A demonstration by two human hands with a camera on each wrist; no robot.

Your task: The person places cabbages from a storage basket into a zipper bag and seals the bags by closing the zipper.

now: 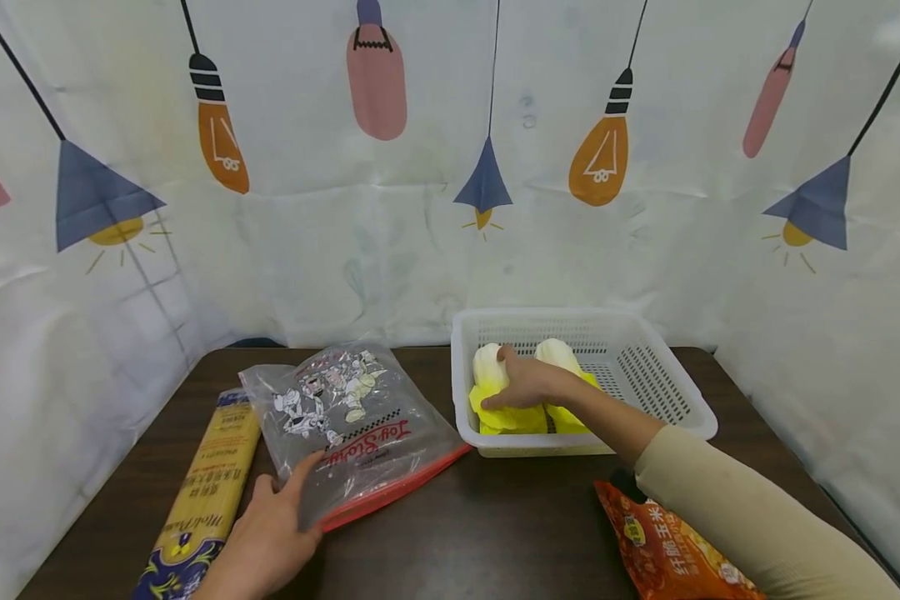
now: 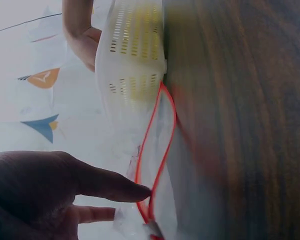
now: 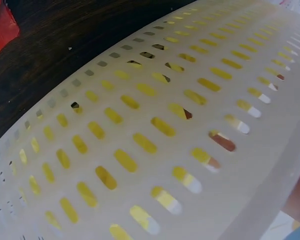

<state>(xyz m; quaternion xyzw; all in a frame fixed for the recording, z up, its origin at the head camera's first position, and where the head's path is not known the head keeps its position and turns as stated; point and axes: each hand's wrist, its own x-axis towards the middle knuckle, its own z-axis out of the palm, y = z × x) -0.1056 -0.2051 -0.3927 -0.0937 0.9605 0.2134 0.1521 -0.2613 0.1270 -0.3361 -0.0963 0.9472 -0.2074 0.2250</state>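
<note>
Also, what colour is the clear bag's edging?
The edging is red, best seen in the head view.

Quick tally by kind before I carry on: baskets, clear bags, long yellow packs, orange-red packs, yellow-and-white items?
White basket: 1
Clear bag: 1
Long yellow pack: 1
Orange-red pack: 1
Yellow-and-white items: 2
Total: 6
</note>
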